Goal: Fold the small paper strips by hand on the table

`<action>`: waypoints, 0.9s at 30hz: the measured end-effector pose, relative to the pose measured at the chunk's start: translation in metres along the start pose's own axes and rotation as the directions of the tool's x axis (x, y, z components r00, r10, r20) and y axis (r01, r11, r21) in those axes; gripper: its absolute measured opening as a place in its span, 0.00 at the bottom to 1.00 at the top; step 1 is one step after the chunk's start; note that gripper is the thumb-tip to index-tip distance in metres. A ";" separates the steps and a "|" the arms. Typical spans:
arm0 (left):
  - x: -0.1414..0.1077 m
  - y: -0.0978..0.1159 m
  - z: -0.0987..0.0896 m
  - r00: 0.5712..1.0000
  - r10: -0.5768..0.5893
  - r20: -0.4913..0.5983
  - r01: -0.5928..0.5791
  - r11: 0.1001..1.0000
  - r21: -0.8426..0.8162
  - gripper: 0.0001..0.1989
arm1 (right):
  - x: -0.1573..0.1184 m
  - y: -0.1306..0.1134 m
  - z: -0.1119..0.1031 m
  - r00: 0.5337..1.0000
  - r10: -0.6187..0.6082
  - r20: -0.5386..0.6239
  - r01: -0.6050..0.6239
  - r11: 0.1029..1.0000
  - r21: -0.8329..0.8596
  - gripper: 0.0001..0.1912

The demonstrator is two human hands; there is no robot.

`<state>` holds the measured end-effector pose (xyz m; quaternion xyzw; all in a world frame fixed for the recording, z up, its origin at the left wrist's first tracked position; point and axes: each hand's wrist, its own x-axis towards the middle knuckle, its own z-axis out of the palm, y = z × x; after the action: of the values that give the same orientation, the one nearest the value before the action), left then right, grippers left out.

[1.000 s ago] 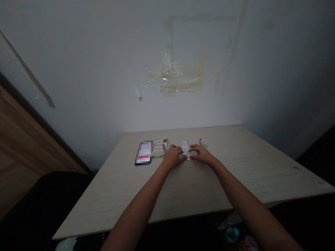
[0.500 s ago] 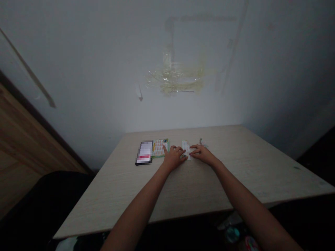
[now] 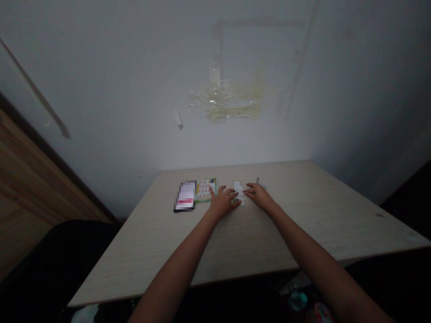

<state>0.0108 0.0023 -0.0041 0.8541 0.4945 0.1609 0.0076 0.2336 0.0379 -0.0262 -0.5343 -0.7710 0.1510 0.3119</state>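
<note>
Paper strip (image 3: 239, 187) – narrow, whitish, printed; lying lengthwise, top leaning slightly left – below and right of frame centre.

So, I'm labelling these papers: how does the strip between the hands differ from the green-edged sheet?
The strip is narrow; the green-edged sheet is wider. The strip looks mostly pale, while the sheet shows rows of reddish print. The strip lies between left hand and right hand; the sheet lies beside the pixelated device. Both are on the table.

The left grip (image 3: 223, 201) is splayed palm-down, the right grip (image 3: 259, 196) narrower.
</note>
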 end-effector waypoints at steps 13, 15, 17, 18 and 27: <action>0.000 0.003 -0.005 0.999 -0.025 0.048 0.024 0.999 0.021 0.22 | 0.006 -0.012 0.004 0.999 0.034 0.001 -0.032 0.957 -0.288 0.17; 0.000 0.003 -0.005 0.999 -0.027 0.047 0.027 1.000 0.015 0.22 | 0.006 -0.015 0.004 0.999 0.032 0.000 -0.030 0.945 -0.325 0.18; 0.001 0.003 -0.005 0.998 -0.028 0.048 0.028 1.000 0.007 0.22 | 0.006 -0.016 0.005 1.000 0.029 -0.001 -0.027 0.932 -0.361 0.18; 0.001 0.003 -0.005 0.999 -0.028 0.047 0.027 1.000 0.005 0.22 | 0.007 -0.017 0.005 1.000 0.027 0.001 -0.025 0.925 -0.379 0.19; 0.001 0.003 -0.004 0.998 -0.036 0.043 0.035 0.999 0.025 0.22 | 0.008 -0.021 0.009 1.000 0.020 -0.013 -0.024 0.895 -0.446 0.20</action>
<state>0.0125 0.0013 0.0002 0.8485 0.5112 0.1364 0.0109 0.2104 0.0383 -0.0190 -0.6009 -0.7777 -0.0283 0.1824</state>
